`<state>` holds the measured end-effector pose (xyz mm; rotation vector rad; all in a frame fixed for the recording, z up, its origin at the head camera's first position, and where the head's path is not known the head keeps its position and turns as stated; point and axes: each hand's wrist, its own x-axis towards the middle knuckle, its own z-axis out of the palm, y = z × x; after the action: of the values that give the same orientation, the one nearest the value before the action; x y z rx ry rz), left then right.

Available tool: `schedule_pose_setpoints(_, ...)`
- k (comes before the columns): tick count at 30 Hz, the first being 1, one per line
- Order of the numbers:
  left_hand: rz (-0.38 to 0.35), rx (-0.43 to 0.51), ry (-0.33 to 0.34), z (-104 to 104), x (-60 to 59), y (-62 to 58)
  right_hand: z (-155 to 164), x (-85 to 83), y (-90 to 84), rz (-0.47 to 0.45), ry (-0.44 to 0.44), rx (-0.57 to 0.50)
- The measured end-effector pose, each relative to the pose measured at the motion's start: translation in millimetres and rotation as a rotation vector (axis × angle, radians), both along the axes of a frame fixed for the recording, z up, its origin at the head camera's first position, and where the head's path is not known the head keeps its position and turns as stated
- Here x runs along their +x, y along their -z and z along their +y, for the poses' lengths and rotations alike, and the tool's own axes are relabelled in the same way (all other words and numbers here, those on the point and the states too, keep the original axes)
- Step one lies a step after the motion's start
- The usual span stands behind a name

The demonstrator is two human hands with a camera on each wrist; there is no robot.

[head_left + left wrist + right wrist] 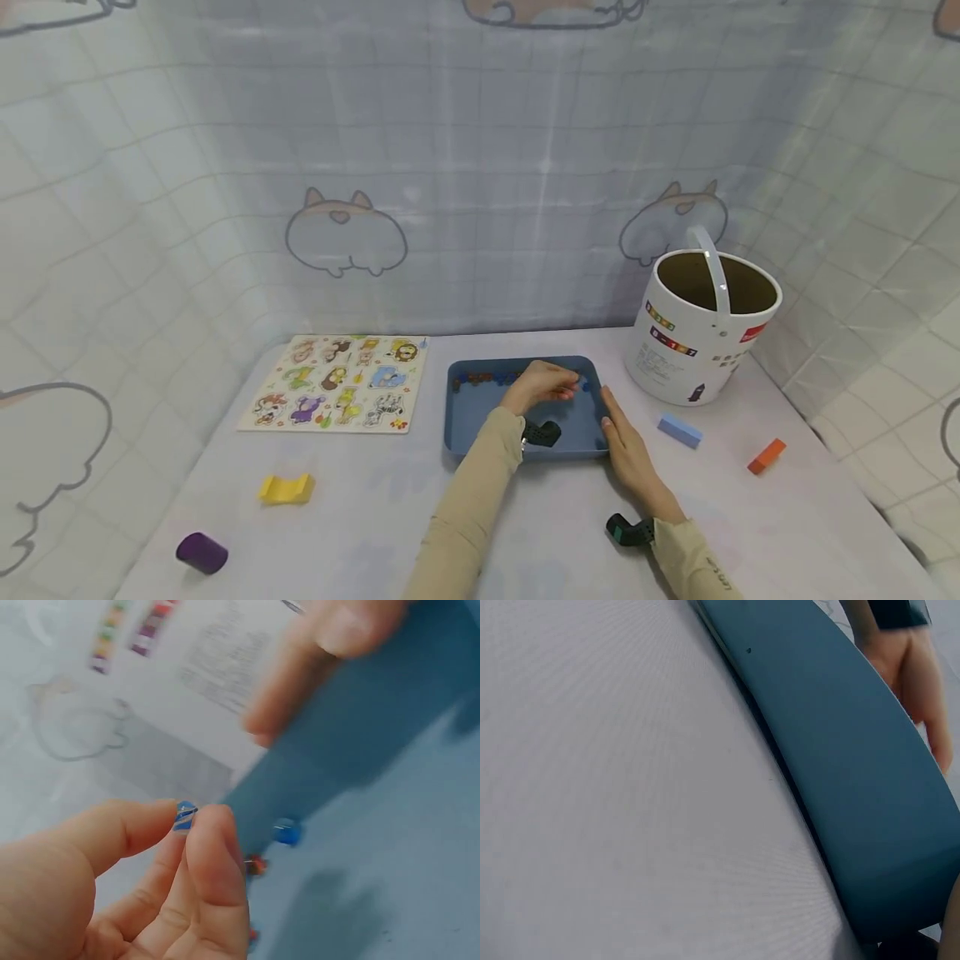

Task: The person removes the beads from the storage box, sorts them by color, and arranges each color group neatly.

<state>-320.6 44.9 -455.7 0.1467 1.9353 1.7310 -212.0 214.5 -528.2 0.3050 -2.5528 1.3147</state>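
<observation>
A small blue marble (185, 816) with white streaks is pinched between the thumb and forefinger of my left hand (542, 385). That hand is over the back right part of a blue-grey tray (480, 425). My right hand (630, 454) rests against the tray's right side, its fingers stretched along the wall and its thumb at the rim. Inside the tray, brown and blue marbles line the back wall; one blue marble (286, 831) shows near the left fingertips. The right wrist view shows mostly the tray's outer wall (832, 750).
A white bucket (686, 358) with a handle stands behind to the right. Nearer lie a blue block (680, 431) and an orange block (767, 457). On the left are an animal puzzle board (337, 385), a yellow curved block (287, 489) and a purple cylinder (202, 553).
</observation>
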Motion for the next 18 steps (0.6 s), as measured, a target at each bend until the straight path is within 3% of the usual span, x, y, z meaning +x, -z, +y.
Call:
schedule_pose_setpoints(3,0.001,0.026,0.033,-10.3,3.9,-2.4,-0.8,-0.1,-0.8,-0.012,0.002,-0.005)
schedule_pose_setpoints(7,0.033,0.05,0.055,-23.2,21.6,-6.2,-1.4,0.5,-1.1,-0.035,0.01,-0.009)
schedule_pose_setpoints(13,0.162,0.043,0.099,-39.1,65.1,-9.3,-0.9,0.2,-0.9,-0.015,0.002,0.001)
schedule_pose_setpoints(18,0.278,-0.06,0.226,-42.0,103.7,-4.9,0.7,0.6,-1.0,-0.034,-0.003,-0.011)
